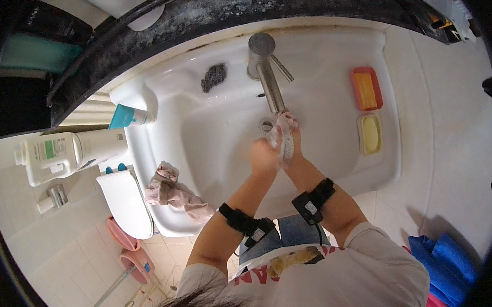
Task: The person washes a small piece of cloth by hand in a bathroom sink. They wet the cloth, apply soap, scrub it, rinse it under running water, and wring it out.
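Just below the spout of the metal faucet (pixel 268 79), a wet, pale pinkish cloth (pixel 284 133) with whitish suds is bunched between my hands. My right hand (pixel 295 142) is closed round it on the right side. My left hand (pixel 264 155), blurred by motion, looks like a fist pressed to the cloth's left side; its separate fingers do not show. Both hands are over the white sink (pixel 217 149), close to the drain (pixel 266 126). A second pale pink cloth (pixel 175 194) with greyish patches, long and crumpled, lies over the sink's front left rim.
On the sink's right ledge sit an orange soap bar in a red dish (pixel 367 88) and a yellow soap dish (pixel 371 134). A dark scrubber (pixel 214 78) lies on the back ledge. At left stand a teal-and-white tube (pixel 128 115) and a white jug (pixel 46 157).
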The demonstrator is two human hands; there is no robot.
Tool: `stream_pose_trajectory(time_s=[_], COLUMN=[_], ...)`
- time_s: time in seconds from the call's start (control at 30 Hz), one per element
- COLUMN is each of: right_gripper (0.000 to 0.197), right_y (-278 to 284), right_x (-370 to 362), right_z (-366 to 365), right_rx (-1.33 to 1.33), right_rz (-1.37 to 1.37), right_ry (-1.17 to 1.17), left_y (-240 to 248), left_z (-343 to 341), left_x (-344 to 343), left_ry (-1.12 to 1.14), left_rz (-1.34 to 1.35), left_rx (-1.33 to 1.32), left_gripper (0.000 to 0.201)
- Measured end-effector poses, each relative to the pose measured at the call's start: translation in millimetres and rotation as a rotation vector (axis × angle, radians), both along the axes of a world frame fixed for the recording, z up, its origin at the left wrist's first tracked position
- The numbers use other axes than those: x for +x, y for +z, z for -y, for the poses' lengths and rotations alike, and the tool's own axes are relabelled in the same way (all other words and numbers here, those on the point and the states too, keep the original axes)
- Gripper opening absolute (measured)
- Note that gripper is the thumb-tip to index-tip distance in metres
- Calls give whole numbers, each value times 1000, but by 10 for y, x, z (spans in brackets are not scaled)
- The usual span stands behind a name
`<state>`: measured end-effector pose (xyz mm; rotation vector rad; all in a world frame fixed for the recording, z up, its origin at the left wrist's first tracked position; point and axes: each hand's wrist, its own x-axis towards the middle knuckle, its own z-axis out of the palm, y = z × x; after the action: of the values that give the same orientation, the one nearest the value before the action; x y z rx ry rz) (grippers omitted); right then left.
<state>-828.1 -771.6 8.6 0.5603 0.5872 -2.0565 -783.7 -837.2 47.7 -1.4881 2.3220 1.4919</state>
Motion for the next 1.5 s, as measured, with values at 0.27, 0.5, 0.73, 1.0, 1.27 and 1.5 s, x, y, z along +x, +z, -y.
stream_pose_trajectory(time_s=[0.27, 0.5, 0.73, 1.0, 1.27, 1.5], right_gripper=[29, 24, 23, 19, 15, 16], right_y=[171, 2, -48, -124, -113, 124], right_x=[-514, -600, -501, 43, 13, -162], right_z=[-284, -456, -469, -152, -86, -137], right_rx=[413, 465, 330, 201, 151, 492], right_rz=[-765, -999, -618, -335, -261, -364], right_ry=[1044, 1081, 592, 93, -4, 200], left_y=[-216, -388, -580, -53, 18, -178], left_z=[650, 715, 563, -123, -83, 224], left_x=[518, 765, 671, 57, -65, 219], left_ry=[-367, 135, 160, 222, 31, 334], left_rz=[-69, -1002, -1252, -88, -25, -345], left_rx=[629, 1000, 960, 152, 42, 894], left_gripper=[44, 40, 45, 51, 38, 32])
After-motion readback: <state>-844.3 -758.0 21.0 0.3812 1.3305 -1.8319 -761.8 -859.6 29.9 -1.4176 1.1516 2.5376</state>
